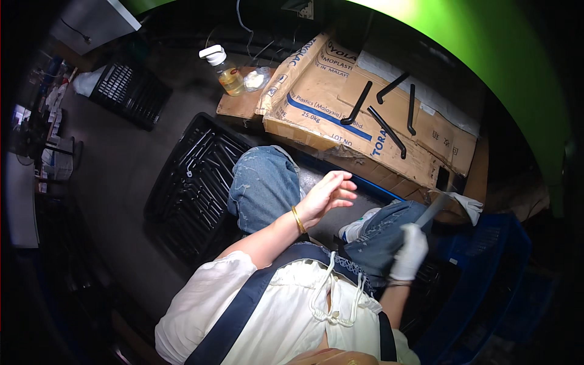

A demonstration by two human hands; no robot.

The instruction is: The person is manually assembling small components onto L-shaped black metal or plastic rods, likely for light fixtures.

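Note:
My left hand (330, 198) is bare, with a gold bangle at the wrist. It hovers over the gap between my knees, open, its fingers loosely curved with nothing visible in them. White glove fabric covers my right hand (410, 250), which is closed beside my right knee. From its top juts a flat grey blade-like tool (433, 210), blurred, with its handle hidden in the fist. Several black bent rods (387, 132) lie spread on the flattened cardboard (325, 91) ahead, beyond both hands.
A black crate (182, 137) full of similar dark rods stands at my left. Behind it is another black basket (131, 91). A white-capped bottle (228, 73) of yellowish liquid stands beside the cardboard. A white glove (471, 207) hangs at its right corner, near blue crates (486, 255).

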